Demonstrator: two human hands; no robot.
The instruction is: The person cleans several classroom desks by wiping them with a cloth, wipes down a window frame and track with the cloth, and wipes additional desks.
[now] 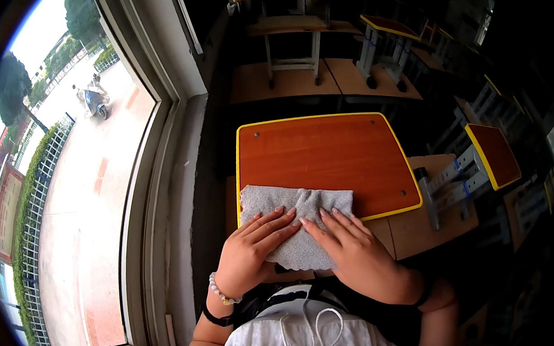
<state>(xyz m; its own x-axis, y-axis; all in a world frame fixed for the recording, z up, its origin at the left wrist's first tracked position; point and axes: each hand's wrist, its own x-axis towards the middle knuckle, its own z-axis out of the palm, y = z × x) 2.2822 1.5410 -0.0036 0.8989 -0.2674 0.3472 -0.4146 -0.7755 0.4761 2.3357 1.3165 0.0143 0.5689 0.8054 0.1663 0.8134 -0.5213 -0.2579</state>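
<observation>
A grey cloth (pixel 300 203) lies spread over the near edge of a reddish-brown wooden board with a yellow rim (pixel 323 150), and part of it hangs past that edge. My left hand (pixel 257 241) rests flat on the cloth's left part, fingers stretched out. On the right part lies my right hand (pixel 352 244), also flat with its fingers apart. The fingertips of both hands nearly meet at the middle, where the cloth is creased. Neither hand grips the cloth; both press on it from above.
A window frame (pixel 157 165) and sill stand close on the left, with a parked scooter (pixel 94 98) and a hedge (pixel 30 221) outside. Ahead are stacked desks (pixel 289 78). An upturned stool-like piece with a yellow rim (pixel 494 154) lies to the right.
</observation>
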